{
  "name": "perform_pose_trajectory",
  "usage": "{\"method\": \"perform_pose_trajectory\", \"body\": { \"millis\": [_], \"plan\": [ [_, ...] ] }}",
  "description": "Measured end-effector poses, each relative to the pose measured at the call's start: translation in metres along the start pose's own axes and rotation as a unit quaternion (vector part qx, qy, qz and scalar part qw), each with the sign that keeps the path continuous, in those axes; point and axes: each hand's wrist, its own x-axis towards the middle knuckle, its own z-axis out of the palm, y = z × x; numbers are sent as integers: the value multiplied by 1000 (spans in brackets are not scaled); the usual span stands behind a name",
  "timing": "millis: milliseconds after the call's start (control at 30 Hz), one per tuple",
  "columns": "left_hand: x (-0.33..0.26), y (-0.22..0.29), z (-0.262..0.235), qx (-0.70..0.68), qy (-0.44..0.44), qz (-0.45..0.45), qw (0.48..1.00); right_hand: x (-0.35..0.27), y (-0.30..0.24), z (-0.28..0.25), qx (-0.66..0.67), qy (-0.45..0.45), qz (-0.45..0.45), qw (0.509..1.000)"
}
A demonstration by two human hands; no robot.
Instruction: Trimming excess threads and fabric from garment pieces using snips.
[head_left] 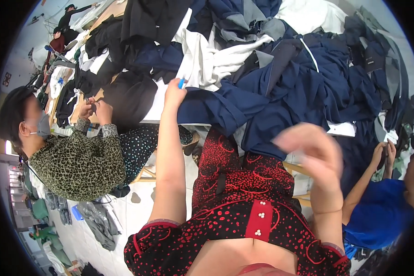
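My left hand (174, 95) is stretched out to the table's near edge, closed around a small bright blue object (182, 83) whose kind I cannot make out. Just right of it lies navy blue fabric (202, 108), which runs on into a big heap of navy cloth (317, 87). White cloth (202, 57) is bunched right beyond that hand. Over my lap, in front of the navy heap, my right hand (310, 149) is raised in the air. Motion smears its fingers, and nothing shows in it.
Black cloth (129, 94) covers the table on the left. A masked person in a leopard-print top (83, 161) sits there, hands raised over the table. On the right sits another person in a blue shirt (375, 211). Grey clothing in plastic (99, 223) lies on the floor.
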Motion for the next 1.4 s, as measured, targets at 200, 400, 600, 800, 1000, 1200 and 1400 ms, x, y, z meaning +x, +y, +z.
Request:
{"method": "perform_pose_trajectory", "body": {
  "millis": [200, 400, 600, 800, 1000, 1200, 1400],
  "plan": [
    [-27, -9, 19, 59, 33, 1, 998, 22, 178, 44, -420, 51, 9, 906],
    [-39, -13, 23, -239, -52, -158, 957, 49, 241, 45, -426, 30, 76, 901],
    [-85, 84, -64, -394, -151, -126, 898, 18, 143, -17, -66, 10, 124, 990],
    [-105, 159, -46, -346, -353, -111, 862, -35, 102, -60, -346, -30, 175, 921],
    [-119, 185, -4, -309, -461, -94, 827, -16, 117, -5, -166, -44, 87, 981],
    [-123, 178, -11, -352, -465, -121, 803, -19, 131, -8, 123, -8, 259, 958],
    [-127, 171, -9, -380, -448, -124, 800, -27, 134, -11, 181, 23, 283, 942]
  ]
}}
